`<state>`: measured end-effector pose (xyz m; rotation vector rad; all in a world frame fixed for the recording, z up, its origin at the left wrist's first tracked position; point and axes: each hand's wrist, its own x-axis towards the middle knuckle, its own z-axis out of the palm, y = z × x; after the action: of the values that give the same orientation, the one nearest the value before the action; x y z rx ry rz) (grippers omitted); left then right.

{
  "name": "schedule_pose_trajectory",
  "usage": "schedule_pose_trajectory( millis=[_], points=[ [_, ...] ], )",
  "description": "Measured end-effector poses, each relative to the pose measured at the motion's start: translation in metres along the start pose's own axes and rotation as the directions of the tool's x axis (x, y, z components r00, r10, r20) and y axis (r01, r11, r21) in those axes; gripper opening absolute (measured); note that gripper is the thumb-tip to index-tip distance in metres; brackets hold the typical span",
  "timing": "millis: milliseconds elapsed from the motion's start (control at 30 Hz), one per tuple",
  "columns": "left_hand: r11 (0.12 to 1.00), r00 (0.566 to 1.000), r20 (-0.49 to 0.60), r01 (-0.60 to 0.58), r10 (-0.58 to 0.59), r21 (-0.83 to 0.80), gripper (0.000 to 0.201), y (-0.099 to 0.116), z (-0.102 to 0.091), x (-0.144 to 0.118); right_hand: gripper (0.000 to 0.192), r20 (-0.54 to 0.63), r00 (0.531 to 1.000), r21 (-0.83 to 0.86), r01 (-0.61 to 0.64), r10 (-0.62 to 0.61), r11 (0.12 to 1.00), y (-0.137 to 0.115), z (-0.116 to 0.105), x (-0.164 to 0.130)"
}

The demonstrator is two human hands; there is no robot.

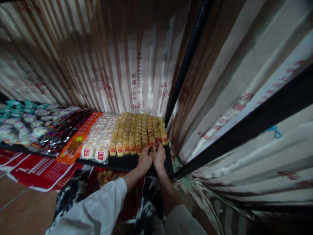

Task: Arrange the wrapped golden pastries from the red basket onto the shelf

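White sleeves (100,205) reach forward above dark-and-white trousers (151,202); a red bag (49,171) lies below the shelf at the left; the left hand (145,160) and right hand (159,156) meet at the shelf's (119,162) front edge, fingers part-curled and close together, touching the front of the yellow packs (137,132) near their right end; whether either grips a pack cannot be told; the yellow packs stand in tight rows on the shelf, beside white packs (95,140), an orange bag (73,147), dark shiny packets (69,130) and green-and-white packets (26,120); behind hangs a pleated curtain (146,65).
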<state>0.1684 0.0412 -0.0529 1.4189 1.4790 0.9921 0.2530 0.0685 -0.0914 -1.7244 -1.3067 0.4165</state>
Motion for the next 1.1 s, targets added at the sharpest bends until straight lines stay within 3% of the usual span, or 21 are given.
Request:
schedule_pose_trajectory(
  millis=[233, 700, 900, 1100],
  points=[
    [0.999, 1.0, 0.017, -0.008, 0.008, 0.033, 0.042, 0.0, 0.001, 0.0, 0.03, -0.06, 0.998, 0.092, -0.008, 0.014, 0.996, 0.003, 0.004, -0.006],
    [0.999, 0.997, 0.067, -0.021, 0.024, -0.046, 0.038, -0.009, 0.012, 0.003, 0.032, -0.044, 0.997, 0.056, 0.074, -0.071, 0.996, 0.015, 0.006, -0.011],
    [0.996, 0.996, 0.008, -0.09, 0.09, 0.021, 0.036, -0.006, -0.001, -0.014, 0.031, -0.083, 0.988, 0.001, 0.127, -0.127, 0.992, 0.014, 0.007, -0.012],
    [0.99, 0.99, -0.022, -0.14, 0.141, 0.02, 0.033, -0.025, -0.029, -0.046, 0.032, -0.142, 0.974, -0.032, 0.171, -0.174, 0.985, -0.002, 0.002, -0.019]
  ],
)
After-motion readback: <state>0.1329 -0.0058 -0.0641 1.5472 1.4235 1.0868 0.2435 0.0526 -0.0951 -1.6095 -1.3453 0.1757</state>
